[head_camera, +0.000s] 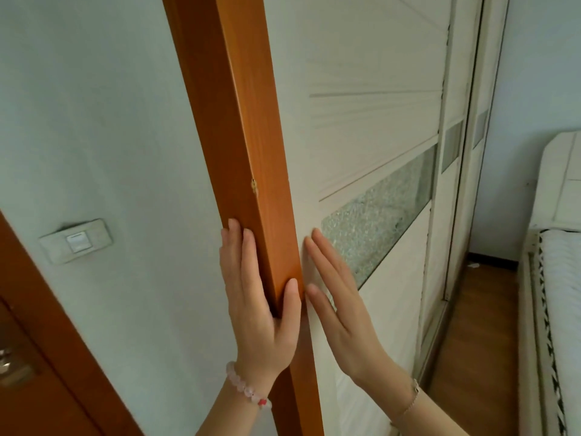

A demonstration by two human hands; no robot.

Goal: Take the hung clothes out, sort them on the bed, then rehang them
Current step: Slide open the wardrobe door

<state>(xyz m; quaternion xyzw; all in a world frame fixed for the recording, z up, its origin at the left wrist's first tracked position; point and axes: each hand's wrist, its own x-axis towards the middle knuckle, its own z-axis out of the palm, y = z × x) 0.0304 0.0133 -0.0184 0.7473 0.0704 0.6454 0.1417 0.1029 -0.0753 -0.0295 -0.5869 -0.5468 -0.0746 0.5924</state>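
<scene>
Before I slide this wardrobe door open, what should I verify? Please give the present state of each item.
1. Right hand flat on the white sliding door: ok.
2. Left hand holds the orange wooden post: ok.
3. Left thumb clear of the door edge: cannot tell.
4. Door open: not ok, it is closed.
5. Clothes reachable: cannot tell, hidden behind the door.
6. Bed free for sorting: cannot tell, only its edge shows.

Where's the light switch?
In the head view the light switch sits on the pale wall at the left, left of the orange wooden frame that the left hand holds.
</scene>
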